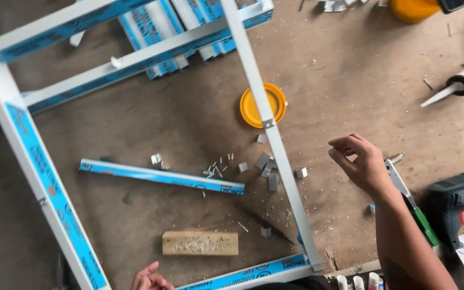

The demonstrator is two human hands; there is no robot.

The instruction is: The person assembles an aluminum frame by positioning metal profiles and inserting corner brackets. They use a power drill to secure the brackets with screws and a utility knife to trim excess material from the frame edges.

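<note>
Hovering over the brown floor (151,123), right hand (362,164) with fingers curled loosely inward, tips close together, pinching nothing visible. Lying just beside that wrist, a riveter (409,201) with a green grip, partly hidden under the forearm. Nearest loose pieces: a small grey block (301,172) to the left of the fingers, apart from them, then a cluster of grey blocks (267,167) beside the white bar (268,129) of the frame. Showing at the bottom edge, left hand (150,279), only the curled fingers in view, closed on nothing that can be made out; grip state hard to tell. Sitting just above that hand, a wood block (200,243) with a pitted top. Lying loose inside the frame, a short blue-taped strip (162,176), with scattered rivets (217,166) near its right end. Resting under the white bar, a yellow lid (253,110). Standing right of the riveter, a dark green drill (455,204). Pointing its white nozzle leftward at the upper right, a caulk gun (457,86). Stacked at the top, under the frame, more blue-taped profiles (157,27).
</note>
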